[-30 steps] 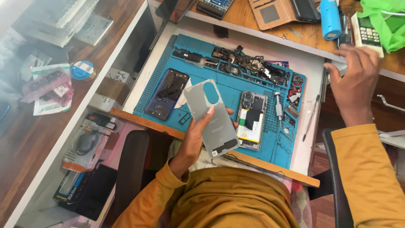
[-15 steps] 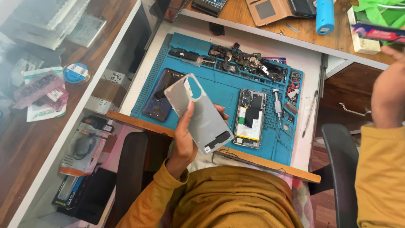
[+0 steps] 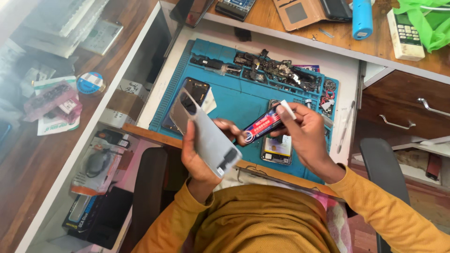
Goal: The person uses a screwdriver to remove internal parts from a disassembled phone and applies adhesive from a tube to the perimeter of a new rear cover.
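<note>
1. The blue repair mat (image 3: 243,100) lay in the open drawer, with an opened phone (image 3: 277,146) under the hands; a drop of glue could have fallen on it.
2. The left hand (image 3: 197,157) was closed around a grey phone back cover (image 3: 206,133), held tilted over the drawer edge; a loose grip could have let it slip.
3. The right hand (image 3: 307,136) gripped a small glue tube (image 3: 263,126), nozzle end up, just beside the cover; too much pressure could have smeared it.

Grey phone back cover (image 3: 206,136), camera cutout uppermost, tilted, held aloft. Dark glue tube (image 3: 262,128) with white nozzle, slanted just beside it.
</note>
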